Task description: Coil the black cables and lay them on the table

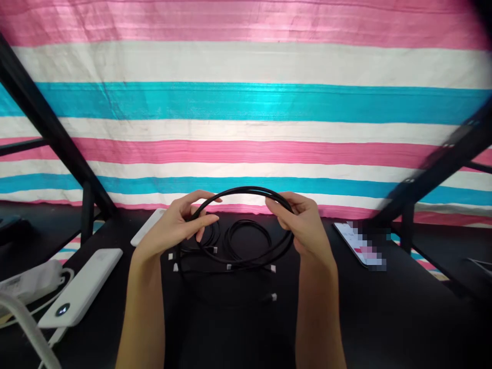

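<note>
A black cable [246, 189] is looped in the air between my two hands. My right hand [298, 218] pinches the overlapping strands at the loop's right side. On the left, the cable passes between the thumb and curled fingers of my left hand [180, 223], which holds it loosely with thumb and forefinger tips apart. One length hangs from the loop toward the table, and a plug with a pale end [273, 297] lies nearest me. Behind the held loop, a coiled black cable [246, 223] rests on the table, with several pale-tipped plugs around it.
The table [230, 333] is black. At left are a white power bank [84, 287] with a lit display, another white slab-like device [148, 228] and a white power strip [34, 279]. A phone [355, 243] lies at right. Black frame bars flank a striped sheet [246, 102].
</note>
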A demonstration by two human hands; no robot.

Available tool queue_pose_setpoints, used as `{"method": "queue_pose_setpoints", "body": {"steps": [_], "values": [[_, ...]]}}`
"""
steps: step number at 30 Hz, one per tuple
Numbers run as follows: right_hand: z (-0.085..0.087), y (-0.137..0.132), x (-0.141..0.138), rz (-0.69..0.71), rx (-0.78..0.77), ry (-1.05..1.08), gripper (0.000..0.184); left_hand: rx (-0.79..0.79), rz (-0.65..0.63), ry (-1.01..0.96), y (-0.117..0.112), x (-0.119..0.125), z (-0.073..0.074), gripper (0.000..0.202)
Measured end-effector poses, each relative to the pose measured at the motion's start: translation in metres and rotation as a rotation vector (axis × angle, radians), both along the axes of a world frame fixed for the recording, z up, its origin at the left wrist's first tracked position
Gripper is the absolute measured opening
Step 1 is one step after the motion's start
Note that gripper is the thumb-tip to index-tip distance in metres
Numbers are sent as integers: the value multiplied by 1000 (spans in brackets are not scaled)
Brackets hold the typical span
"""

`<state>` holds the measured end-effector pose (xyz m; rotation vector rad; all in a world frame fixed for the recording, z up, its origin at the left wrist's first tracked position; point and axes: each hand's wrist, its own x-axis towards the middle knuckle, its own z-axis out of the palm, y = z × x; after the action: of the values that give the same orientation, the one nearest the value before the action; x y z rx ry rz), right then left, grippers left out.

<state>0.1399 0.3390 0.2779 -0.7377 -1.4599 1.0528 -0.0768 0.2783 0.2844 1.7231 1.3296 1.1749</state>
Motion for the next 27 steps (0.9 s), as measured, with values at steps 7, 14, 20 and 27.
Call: {"method": "queue_pose_setpoints", "body": {"steps": [7, 14, 20, 27], "values": [[-8, 22, -14, -87, -131, 448, 31, 152, 85, -161, 12, -2, -2, 28], [-6, 8, -13, 49, -38, -36, 40, 273, 270, -132, 18, 6, -10, 28], [11, -22, -9, -15, 48, -223, 39, 347, 309, 25, 10, 20, -7, 27], [17, -33, -16, -63, 131, -96, 11, 369, 361, 59, -9, 26, 5, 27]]}}
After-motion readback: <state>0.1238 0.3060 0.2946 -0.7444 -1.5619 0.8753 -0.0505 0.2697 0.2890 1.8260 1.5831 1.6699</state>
